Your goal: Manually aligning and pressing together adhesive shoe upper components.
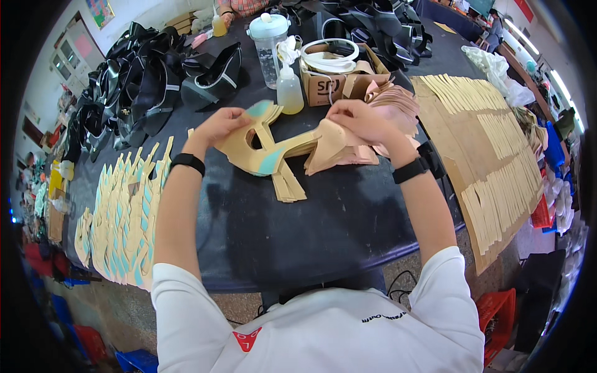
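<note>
My left hand (pixel 224 126) is closed on the rounded end of a stack of tan cut shoe-upper pieces (pixel 255 155) with light blue patches. The stack fans out over the dark table, its straps pointing right and toward me. At the right end of those straps, my right hand (pixel 357 119) has its fingers pinched at the top of a pinkish-beige cut piece (pixel 329 142). Whether it also grips the tan strap end is hidden. More pinkish pieces (pixel 398 109) lie fanned behind and beside my right hand.
A squeeze bottle (pixel 289 90), a clear jug (pixel 267 53) and a cardboard box (pixel 323 87) stand behind. Black shoe uppers (pixel 143 87) are heaped far left. Tan pieces (pixel 124 217) lie near left. A brown board (pixel 460 174) bears strips at right. Another person's hand (pixel 227 17) is across the table.
</note>
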`<state>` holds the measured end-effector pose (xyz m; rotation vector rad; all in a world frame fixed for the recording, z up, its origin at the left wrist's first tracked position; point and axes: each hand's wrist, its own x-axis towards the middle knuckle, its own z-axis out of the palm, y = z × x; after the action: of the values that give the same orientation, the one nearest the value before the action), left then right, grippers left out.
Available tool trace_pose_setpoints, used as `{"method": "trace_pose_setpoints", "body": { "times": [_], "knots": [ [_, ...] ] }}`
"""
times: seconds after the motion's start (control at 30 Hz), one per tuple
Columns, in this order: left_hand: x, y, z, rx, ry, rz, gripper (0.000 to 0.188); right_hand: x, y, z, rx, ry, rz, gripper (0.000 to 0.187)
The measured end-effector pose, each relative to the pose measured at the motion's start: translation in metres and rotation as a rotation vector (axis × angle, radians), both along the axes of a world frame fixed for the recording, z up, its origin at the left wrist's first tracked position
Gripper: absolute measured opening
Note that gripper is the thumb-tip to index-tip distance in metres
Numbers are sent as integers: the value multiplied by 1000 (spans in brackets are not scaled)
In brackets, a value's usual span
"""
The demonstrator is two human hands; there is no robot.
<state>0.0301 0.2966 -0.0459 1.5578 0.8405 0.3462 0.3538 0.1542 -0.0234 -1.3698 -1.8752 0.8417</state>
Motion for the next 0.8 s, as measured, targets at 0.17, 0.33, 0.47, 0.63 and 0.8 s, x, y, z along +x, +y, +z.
{"method": "trace_pose_setpoints", "body": {
  "times": [0.17,0.33,0.47,0.63,0.8],
  "knots": [
    [13,-3,-21,787,412,54,31,1,-2,-12,89,-149,-73,20],
    [15,-9,-23,1336,613,160,32,-12,-9,-16,578,-689,-405,13],
    [-27,2,-13,1413,913,358,28,-63,-33,9,702,-415,-328,11],
    [-69,-25,14,871,1197,115,24,-114,-61,-20,-35,-522,-60,31],
    [-74,-64,-9,882,1187,47,25,-121,-54,-33,-143,-427,-165,27]
  ]
}}
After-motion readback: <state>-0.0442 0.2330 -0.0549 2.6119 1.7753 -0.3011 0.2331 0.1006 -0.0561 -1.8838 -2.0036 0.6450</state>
